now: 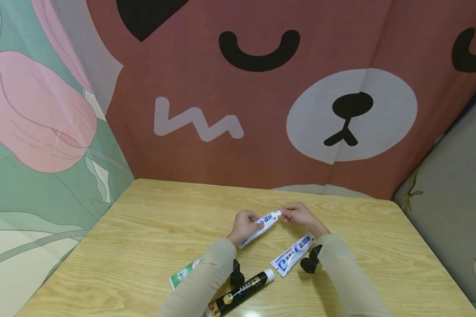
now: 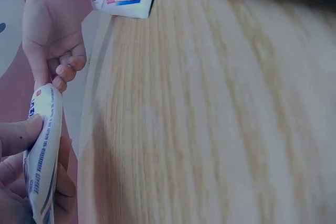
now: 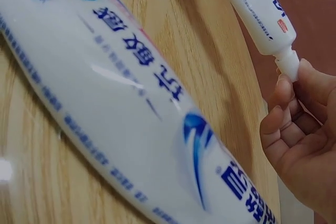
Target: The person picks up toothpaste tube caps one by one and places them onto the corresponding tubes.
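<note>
My left hand [image 1: 243,227] grips a white toothpaste tube [image 1: 266,223] with blue print, thumb on one face and fingers behind it. The tube is tilted, its capped end up and to the right, held above the table. At that end my right hand [image 1: 299,214] pinches the small white cap [image 3: 287,65] between thumb and fingertips; its other fingers are curled. The cap sits at the tube's neck, and whether it is loose I cannot tell. A second white toothpaste tube [image 1: 292,255] lies below the right hand and looms large in the right wrist view.
A black toothpaste tube [image 1: 242,294] with a white cap lies at the table's near side. Left of it, a green and white tube [image 1: 180,275] is partly covered by the left sleeve. The wooden table [image 1: 143,229] meets a bear-print cloth [image 1: 206,163] at the back.
</note>
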The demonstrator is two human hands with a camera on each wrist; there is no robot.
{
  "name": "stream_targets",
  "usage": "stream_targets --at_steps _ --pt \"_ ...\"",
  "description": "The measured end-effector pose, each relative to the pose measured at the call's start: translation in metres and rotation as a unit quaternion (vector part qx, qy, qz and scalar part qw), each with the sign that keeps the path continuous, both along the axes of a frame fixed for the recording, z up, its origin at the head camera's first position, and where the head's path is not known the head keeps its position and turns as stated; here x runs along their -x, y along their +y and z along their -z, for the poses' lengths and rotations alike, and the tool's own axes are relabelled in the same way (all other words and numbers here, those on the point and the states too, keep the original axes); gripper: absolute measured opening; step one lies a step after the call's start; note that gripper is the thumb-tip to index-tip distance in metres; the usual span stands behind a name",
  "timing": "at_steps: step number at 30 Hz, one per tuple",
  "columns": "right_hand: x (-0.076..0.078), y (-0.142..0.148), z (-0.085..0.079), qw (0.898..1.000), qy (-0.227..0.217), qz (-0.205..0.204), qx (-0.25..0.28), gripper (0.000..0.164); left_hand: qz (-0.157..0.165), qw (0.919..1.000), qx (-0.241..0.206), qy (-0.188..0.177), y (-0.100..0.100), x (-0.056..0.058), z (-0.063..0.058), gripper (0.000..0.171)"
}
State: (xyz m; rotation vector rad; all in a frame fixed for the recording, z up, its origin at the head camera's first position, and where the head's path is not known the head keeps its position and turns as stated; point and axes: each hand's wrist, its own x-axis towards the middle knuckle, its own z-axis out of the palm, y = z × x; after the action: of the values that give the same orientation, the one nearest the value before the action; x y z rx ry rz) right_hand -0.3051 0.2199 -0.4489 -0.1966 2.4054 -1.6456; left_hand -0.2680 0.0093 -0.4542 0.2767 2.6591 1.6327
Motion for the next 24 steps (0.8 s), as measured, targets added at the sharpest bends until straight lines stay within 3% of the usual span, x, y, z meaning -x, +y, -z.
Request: stream_targets --at_steps 6,12,24 --pt "0.0 -0.006 -0.001 0.999 0.0 0.026 0.025 0.025 -0.004 0.9999 0.006 0.014 0.001 0.0 -0.002 0.012" --pt "-0.002 -0.011 -0.003 0.999 0.006 0.04 0.025 0.023 -0.015 0.9999 0.001 0.005 0.002 -0.002 -0.004 0.012" --pt "-0.004 -0.012 -0.003 0.996 -0.046 0.06 -0.056 0.044 0.004 1.0 -0.004 -0.004 0.004 -0.003 -0.007 0.011"
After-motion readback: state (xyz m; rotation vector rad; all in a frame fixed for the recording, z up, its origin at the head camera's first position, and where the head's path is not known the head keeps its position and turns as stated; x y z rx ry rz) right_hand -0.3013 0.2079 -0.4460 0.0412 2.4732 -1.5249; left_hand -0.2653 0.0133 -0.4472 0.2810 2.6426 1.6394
